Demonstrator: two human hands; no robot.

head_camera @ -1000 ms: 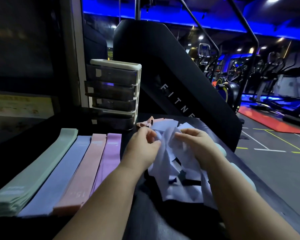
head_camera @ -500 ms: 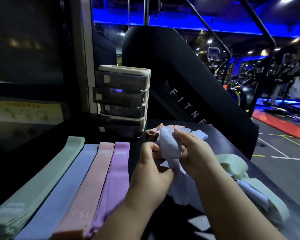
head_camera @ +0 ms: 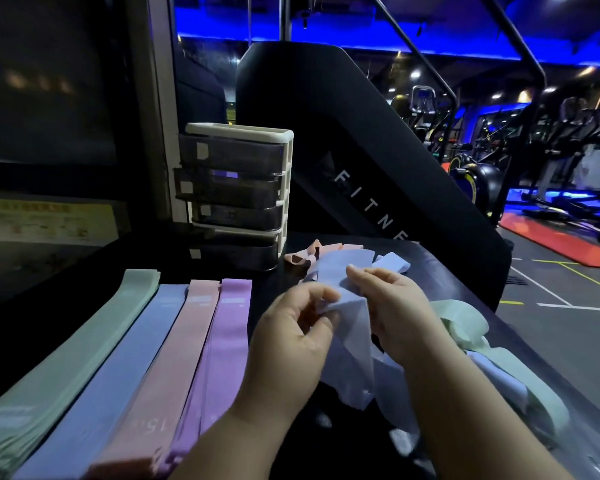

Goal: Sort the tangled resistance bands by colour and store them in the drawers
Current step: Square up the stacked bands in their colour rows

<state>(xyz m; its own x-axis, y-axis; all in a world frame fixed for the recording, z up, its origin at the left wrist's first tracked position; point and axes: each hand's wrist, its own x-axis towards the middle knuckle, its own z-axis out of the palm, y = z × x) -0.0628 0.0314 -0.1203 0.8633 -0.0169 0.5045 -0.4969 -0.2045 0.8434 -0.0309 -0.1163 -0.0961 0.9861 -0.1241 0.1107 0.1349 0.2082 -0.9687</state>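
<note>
A pale blue band [head_camera: 352, 327] from the tangled heap is pinched between my left hand [head_camera: 291, 336] and my right hand [head_camera: 394, 308], held just above the black table [head_camera: 440, 271]. More blue bands hang and lie below my hands. Tangled green bands [head_camera: 465, 323] lie to the right, and pink bands [head_camera: 312, 254] lie behind the heap. On the left, sorted bands lie flat side by side: green [head_camera: 84, 358], blue [head_camera: 118, 375], pink [head_camera: 167, 368] and purple [head_camera: 219, 348]. A small white drawer unit [head_camera: 236, 199] with dark translucent drawers stands at the back, all drawers closed.
A large black exercise machine [head_camera: 378, 174] rises right behind the table. A dark window and a pillar [head_camera: 153, 98] stand to the left of the drawers. The gym floor [head_camera: 568, 323] with more machines lies off the table's right edge.
Both hands have lifted one blue band out of the heap and now hold it folded between them. The camera has shifted, so the green tangle shows at the right.
</note>
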